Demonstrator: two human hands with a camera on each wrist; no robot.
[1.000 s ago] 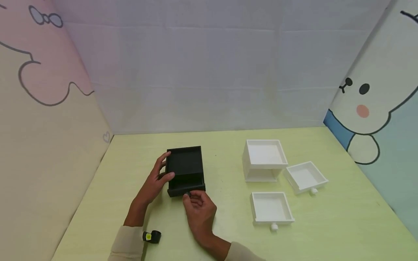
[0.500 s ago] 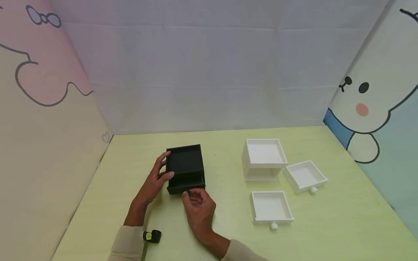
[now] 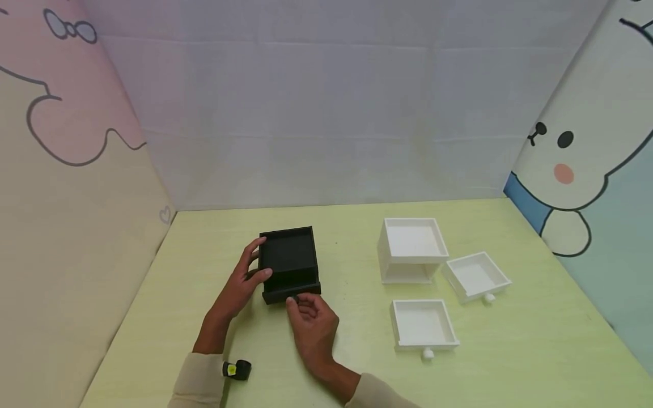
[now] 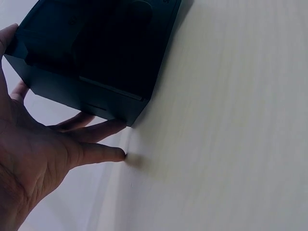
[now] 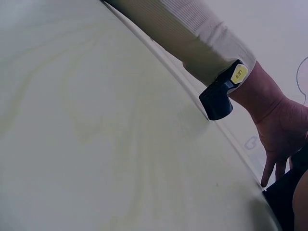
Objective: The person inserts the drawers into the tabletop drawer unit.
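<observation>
A black drawer box stands on the left half of the table, its black drawer partly out toward the person. Along the box's left side lies my left hand, thumb tip at the top edge near the front, forefinger near the back corner. In the left wrist view its fingers are nearly straight and spread against the side wall. My right hand pinches the small knob on the drawer's front between thumb and forefinger; the knob is mostly covered. The right wrist view catches only a sliver of that hand at its edge.
To the right stands a white drawer box with an open front. One white drawer lies before it, another white drawer to its right; both have knobs. A wrist camera sits at the left cuff. Walls border the table.
The drawer front and my right hand have shifted slightly away from the person, toward the box. The box has moved very little, and my left hand keeps its place on it.
</observation>
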